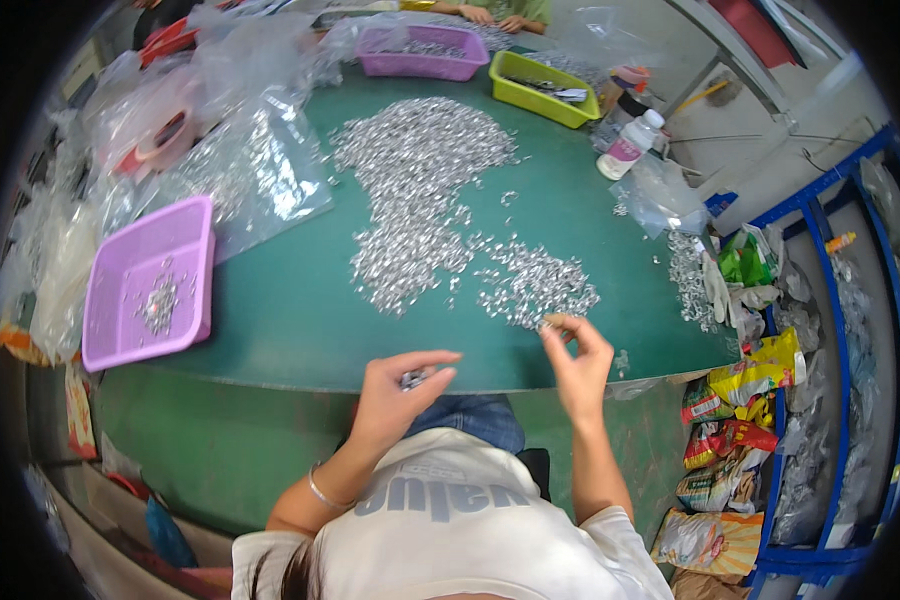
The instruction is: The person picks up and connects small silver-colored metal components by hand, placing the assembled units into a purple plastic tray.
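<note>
My left hand (398,393) is cupped just above the near table edge, with a few small silver metal pieces (412,379) in its curled palm. Thumb and forefinger of my right hand (582,368) are pinched at the near rim of a smaller heap of silver metal pieces (538,284); a tiny piece seems to be between the tips. Beyond it spreads a larger heap of the same shiny pieces (420,150), running down the middle of the green table (280,310).
A purple basket (206,270) with some silver pieces stands at the left, by clear plastic bags (270,160). Farther back are another purple basket (420,66), a yellow-green basket (545,104) and a white bottle (625,150). Blue shelving (838,350) stands right. Another person's hands (478,14) show at the far side.
</note>
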`<act>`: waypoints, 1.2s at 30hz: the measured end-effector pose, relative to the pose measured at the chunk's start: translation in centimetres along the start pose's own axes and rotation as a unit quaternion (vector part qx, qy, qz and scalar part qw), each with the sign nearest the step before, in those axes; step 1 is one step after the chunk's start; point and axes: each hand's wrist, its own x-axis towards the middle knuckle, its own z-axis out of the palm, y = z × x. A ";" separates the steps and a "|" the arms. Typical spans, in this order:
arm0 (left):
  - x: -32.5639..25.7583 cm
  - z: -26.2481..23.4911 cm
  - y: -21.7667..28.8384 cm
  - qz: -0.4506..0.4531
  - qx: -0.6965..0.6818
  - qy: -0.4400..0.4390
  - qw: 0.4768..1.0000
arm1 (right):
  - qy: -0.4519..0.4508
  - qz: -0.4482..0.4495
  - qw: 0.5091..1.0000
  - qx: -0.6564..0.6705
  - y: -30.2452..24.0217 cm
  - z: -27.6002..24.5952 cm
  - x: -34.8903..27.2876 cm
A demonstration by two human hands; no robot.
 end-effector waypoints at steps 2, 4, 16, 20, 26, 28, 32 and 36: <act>1.0 -0.2 -0.2 -0.032 -0.004 0.018 0.999 | 0.063 0.043 0.997 -0.023 6.2 -2.5 3.7; 2.1 -0.1 -0.4 -0.056 -0.024 0.026 0.998 | 0.119 0.060 0.991 -0.031 12.2 -5.6 8.0; 6.4 -3.5 8.5 0.143 0.209 -0.114 0.961 | 0.174 0.033 0.949 -0.263 25.0 -8.4 22.4; 5.3 -5.1 14.4 0.350 0.046 -0.412 0.840 | 0.196 0.010 0.946 -0.259 23.8 -6.3 23.6; -0.6 -6.7 16.8 0.323 0.000 -0.651 0.687 | 0.101 0.001 0.971 -0.215 18.6 -6.2 17.8; -3.2 -7.3 16.8 0.357 0.027 -0.683 0.636 | 0.007 0.016 0.964 -0.264 16.6 -5.7 15.2; -7.9 -9.9 17.4 0.473 0.080 -0.698 0.531 | -0.051 0.024 0.940 -0.337 13.4 -2.9 10.8; -13.3 -10.3 19.2 0.578 0.094 -0.707 0.397 | -0.086 -0.023 0.926 -0.368 13.1 -2.2 6.3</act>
